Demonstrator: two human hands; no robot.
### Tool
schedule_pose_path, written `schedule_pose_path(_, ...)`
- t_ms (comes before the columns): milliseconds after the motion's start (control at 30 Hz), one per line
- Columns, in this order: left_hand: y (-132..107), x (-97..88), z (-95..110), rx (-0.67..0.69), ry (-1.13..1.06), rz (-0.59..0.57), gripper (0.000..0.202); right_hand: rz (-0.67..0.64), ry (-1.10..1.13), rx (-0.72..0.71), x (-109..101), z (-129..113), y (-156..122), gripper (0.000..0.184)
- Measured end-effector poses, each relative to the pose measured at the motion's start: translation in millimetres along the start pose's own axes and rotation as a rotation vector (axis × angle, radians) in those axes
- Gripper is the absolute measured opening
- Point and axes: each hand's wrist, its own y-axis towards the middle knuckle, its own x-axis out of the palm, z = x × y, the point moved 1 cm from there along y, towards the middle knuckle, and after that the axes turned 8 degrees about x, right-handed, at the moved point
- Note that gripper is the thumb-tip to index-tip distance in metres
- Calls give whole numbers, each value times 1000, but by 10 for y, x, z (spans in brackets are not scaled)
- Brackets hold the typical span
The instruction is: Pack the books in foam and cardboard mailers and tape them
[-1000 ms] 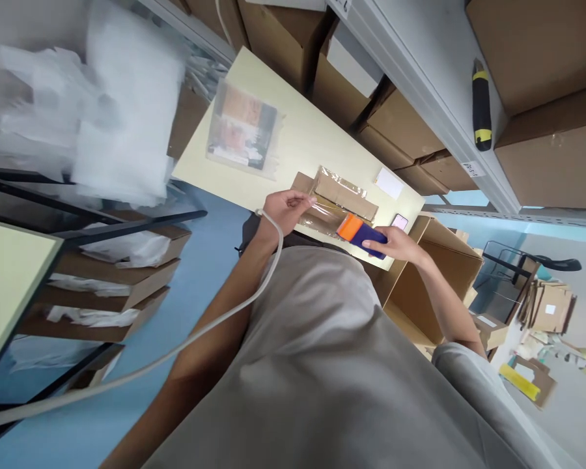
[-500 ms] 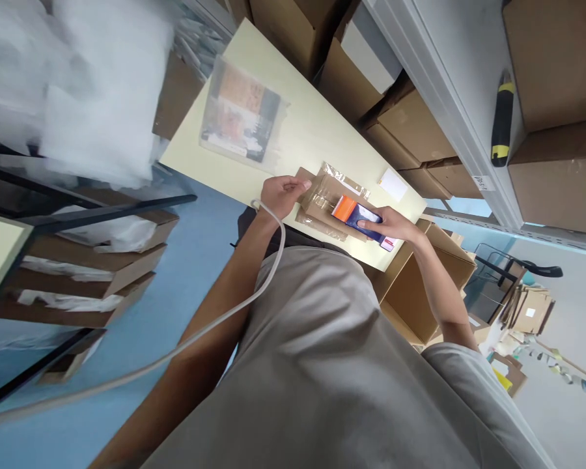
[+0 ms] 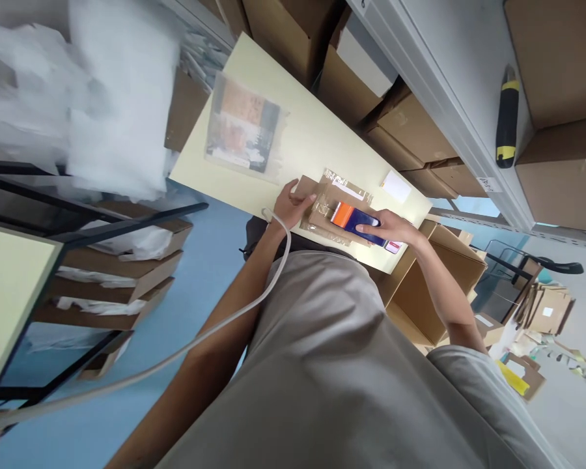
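Observation:
A flat brown cardboard package [image 3: 326, 215], with shiny clear tape across it, lies on the pale yellow table [image 3: 317, 137]. My left hand [image 3: 292, 205] is at its left end, with a cardboard flap [image 3: 306, 187] between thumb and fingers. My right hand [image 3: 393, 226] is wrapped round a dark blue and orange tape dispenser [image 3: 354, 220]. The dispenser's orange toothed end points left, over the cardboard. Just beyond my right fingers, a small white and pink item [image 3: 393, 247] rests near the table edge.
Farther left on the table lies a clear plastic bag with a printed item [image 3: 244, 127]. A white paper [image 3: 395, 187] is near the back edge. Cardboard boxes [image 3: 415, 127] line the shelf. An open box [image 3: 432, 286] stands right of the table. A black-yellow cutter [image 3: 508, 117] lies on the shelf.
The camera view has shifted slightly. My left thumb and fingers have spread round the cardboard flap. My right hand keeps the tape dispenser over the package, almost in the same place.

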Motion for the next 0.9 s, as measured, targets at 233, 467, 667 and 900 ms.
schedule_pose_path(233,-115,87,435,391,183,-39,44,19,58,-26,52,113,31,64)
schedule_pose_path(467,26,338,442,447,166,-275,62,10,66,-3,65,142,48,64)
schedule_pose_path(667,-21,356,279,433,212,-223,66,-30,18,40,88,116,43,63)
schedule_pose_path(900,-33,455,199,476,288,-186,59,-20,-57,68,117,67,52,49)
